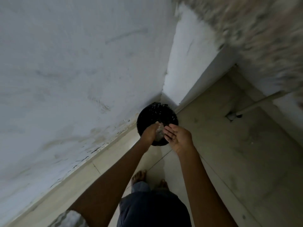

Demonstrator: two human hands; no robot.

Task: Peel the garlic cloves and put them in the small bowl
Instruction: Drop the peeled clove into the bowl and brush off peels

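You have nothing to read here: no text, label, brand, number or sign shows legibly anywhere in the view.

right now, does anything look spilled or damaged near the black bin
Nothing looks spilled. The wall beside the black bin is stained and cracked along its base. The left hand holds pale scraps over the bin; the right hand is open.
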